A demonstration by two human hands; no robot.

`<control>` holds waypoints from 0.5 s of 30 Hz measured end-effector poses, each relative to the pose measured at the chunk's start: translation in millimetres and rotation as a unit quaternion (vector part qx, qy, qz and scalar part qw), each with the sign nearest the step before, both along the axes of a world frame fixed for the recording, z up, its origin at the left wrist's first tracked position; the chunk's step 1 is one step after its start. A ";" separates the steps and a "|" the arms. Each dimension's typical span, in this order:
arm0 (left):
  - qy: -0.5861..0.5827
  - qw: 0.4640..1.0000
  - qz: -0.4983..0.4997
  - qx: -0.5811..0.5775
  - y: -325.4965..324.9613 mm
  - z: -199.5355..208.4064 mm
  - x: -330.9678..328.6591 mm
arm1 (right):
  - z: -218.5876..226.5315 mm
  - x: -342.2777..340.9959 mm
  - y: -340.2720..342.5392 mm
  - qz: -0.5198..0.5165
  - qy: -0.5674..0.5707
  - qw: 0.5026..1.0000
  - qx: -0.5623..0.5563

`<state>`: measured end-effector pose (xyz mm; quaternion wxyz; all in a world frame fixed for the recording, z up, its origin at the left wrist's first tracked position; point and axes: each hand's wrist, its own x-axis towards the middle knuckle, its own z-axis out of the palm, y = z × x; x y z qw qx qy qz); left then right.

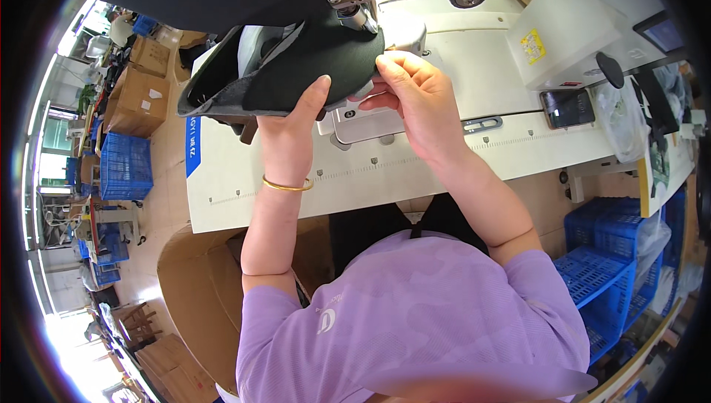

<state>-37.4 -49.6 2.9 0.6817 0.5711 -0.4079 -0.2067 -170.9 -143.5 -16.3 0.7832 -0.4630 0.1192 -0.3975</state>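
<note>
A dark, curved fabric piece [307,70] with a grey edge and a hollow, folded left part lies under the needle area of a sewing machine [363,14]. My left hand [296,103] grips its near edge, thumb on top and the other fingers hidden beneath. At the piece's right end, close to the needle, my right hand [416,88] pinches the edge between thumb and forefinger. The other right fingers curl under it. Just where the needle meets the fabric is too small to make out.
The white sewing table [296,199] carries a printed ruler along its front. A phone [566,108] and a plastic bag [621,122] are at the right. Blue crates [603,270] stand lower right. A large cardboard box [196,284] is beside me at the left.
</note>
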 end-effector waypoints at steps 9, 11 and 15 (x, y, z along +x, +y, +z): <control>-0.138 0.984 0.083 -0.081 -14.7 -0.3 -28.8 | -1.8 1.8 -1.1 -0.011 -0.004 1.000 0.020; -0.103 0.988 0.084 -0.085 -16.3 1.5 -39.4 | -1.3 2.8 -0.3 -0.011 -0.008 0.999 0.032; -0.080 0.988 0.098 -0.090 -27.3 -8.0 -52.4 | -2.4 -1.1 -1.4 -0.018 -0.022 0.999 0.043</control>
